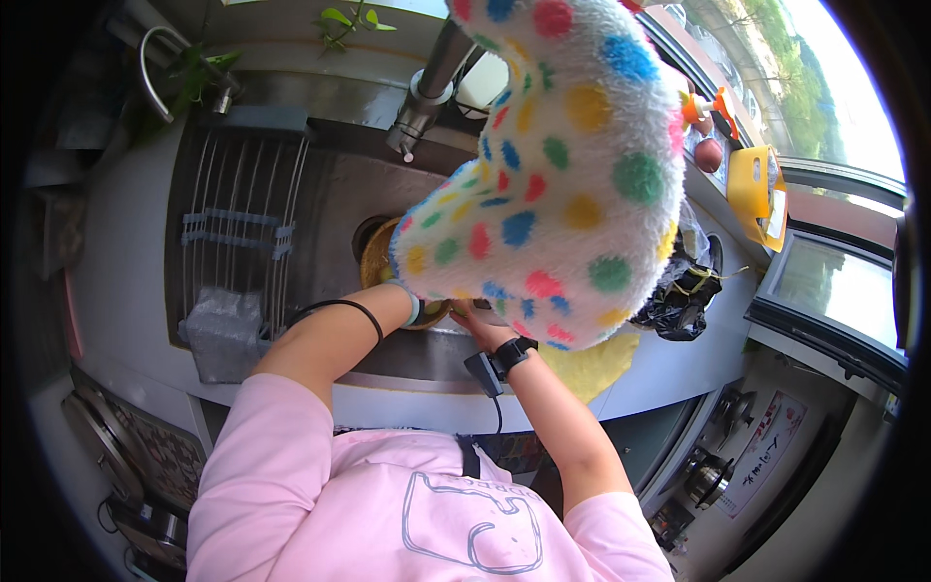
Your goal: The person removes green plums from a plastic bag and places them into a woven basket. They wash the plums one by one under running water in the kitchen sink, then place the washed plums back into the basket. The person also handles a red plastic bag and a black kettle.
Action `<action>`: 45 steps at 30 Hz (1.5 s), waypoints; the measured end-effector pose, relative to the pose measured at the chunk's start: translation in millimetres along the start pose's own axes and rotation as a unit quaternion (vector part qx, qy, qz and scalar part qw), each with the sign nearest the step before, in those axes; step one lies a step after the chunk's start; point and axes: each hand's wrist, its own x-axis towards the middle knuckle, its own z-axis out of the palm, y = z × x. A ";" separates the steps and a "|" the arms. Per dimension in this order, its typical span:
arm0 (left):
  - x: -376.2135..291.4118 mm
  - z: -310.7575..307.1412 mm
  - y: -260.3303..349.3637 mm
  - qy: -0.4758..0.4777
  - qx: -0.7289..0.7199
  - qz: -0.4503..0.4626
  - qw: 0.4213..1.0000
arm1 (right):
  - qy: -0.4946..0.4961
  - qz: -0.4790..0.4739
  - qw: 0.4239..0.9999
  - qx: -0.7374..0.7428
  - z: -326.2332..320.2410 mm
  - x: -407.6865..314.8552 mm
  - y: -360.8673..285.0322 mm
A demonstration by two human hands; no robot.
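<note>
A fluffy white cloth [574, 211] with coloured dots hangs close to the camera and covers much of the sink. Behind its lower edge sits a woven basket [373, 262] in the steel sink [356, 189]. Small round green pieces [434, 307], perhaps fruit, show in the basket. My left forearm reaches to the basket; the cloth hides most of that hand beyond a pale wristband [415, 304]. My right hand [476, 325] is at the basket's near right side, its fingers against a green piece. Whether it grips the piece is hidden. A black strap and a corded device are on my right wrist.
A steel faucet [418, 109] stands behind the basket. To the left, a metal drying rack [244, 182] spans the sink, with a grey cloth [224, 327] over it. A yellow cloth [593, 364] and a black plastic bag [680, 302] lie on the counter at right.
</note>
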 end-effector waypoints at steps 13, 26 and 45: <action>-39.3 -58.4 40.2 -0.089 -0.371 -0.237 0.894 | -0.090 -0.196 0.974 0.073 30.2 -13.4 -21.3; -33.3 -72.3 132.8 0.133 -0.058 0.003 0.989 | -0.024 -0.350 0.929 -0.117 44.6 -64.6 -81.9; -45.7 -69.0 120.9 0.089 -0.202 -0.053 0.974 | -0.083 -0.209 0.973 0.058 40.1 -83.0 -96.4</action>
